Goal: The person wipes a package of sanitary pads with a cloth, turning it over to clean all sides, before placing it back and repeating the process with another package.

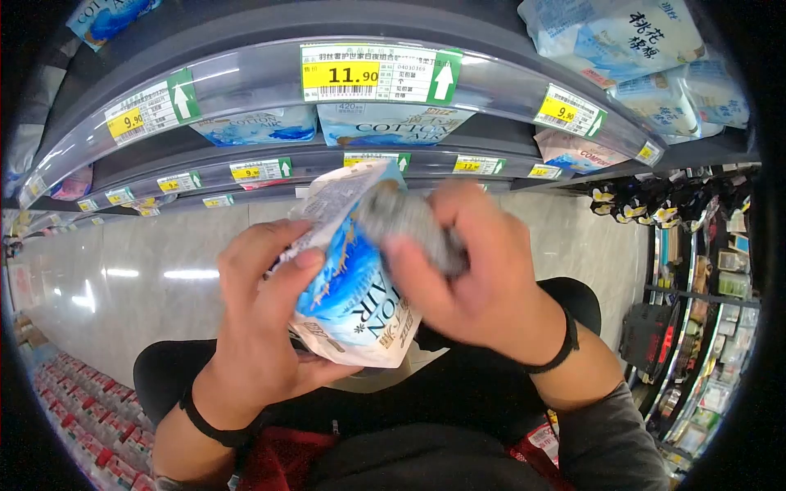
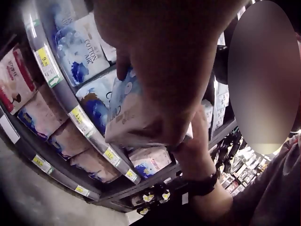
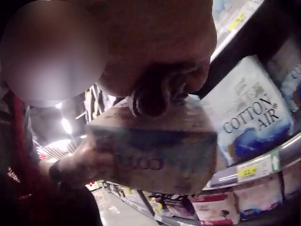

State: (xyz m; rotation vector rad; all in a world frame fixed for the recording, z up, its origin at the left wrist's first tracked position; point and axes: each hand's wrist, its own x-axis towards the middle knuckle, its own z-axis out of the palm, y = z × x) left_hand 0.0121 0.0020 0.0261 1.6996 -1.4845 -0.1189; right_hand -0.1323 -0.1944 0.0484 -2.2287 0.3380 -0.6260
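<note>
A white and blue "Cotton Air" package (image 1: 352,286) is held in front of the lap in the head view. The left hand (image 1: 266,303) grips it from the left, thumb on its face and fingers around its side. The right hand (image 1: 483,278) holds a grey crumpled cloth-like item (image 1: 413,229), blurred, against the package's upper right face. In the left wrist view the package (image 2: 134,117) shows under the left hand (image 2: 157,84). The right wrist view has the package (image 3: 155,160) below the right hand (image 3: 164,52), with the grey item dark and unclear there.
Shelves with price labels (image 1: 340,78) run across the front, holding similar packages (image 1: 393,123). More white packs (image 1: 622,37) lie at the upper right. Racks of small goods (image 1: 729,327) stand at the right, and red and white packs (image 1: 82,409) at the lower left. Tiled floor (image 1: 123,286) lies below.
</note>
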